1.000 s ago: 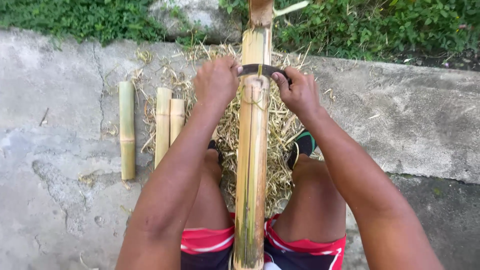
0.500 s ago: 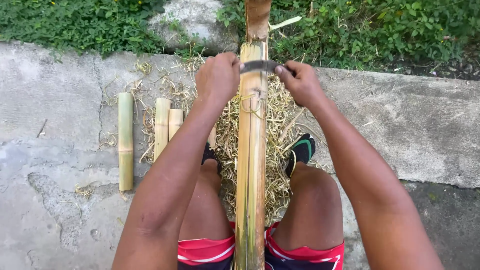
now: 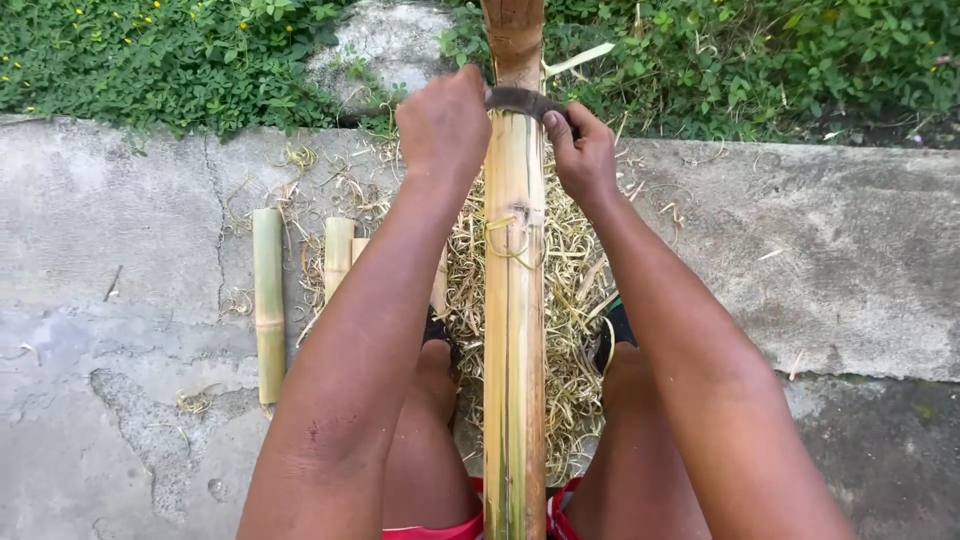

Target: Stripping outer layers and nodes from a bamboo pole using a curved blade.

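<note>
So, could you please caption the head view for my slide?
Both hands, left hand and right hand, hold a curved blade across a bamboo pole.

The person has 2 bare arms without sleeves, a left hand and right hand without gloves or rings, red shorts with a pale edge, and dark sandals.

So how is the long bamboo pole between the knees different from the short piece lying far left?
The long bamboo pole runs between the legs, both hands at its far end; the short bamboo piece lies untouched on the concrete. The pole looks scraped and streaky; the piece looks smooth and greener. Both are pale bamboo.
</note>
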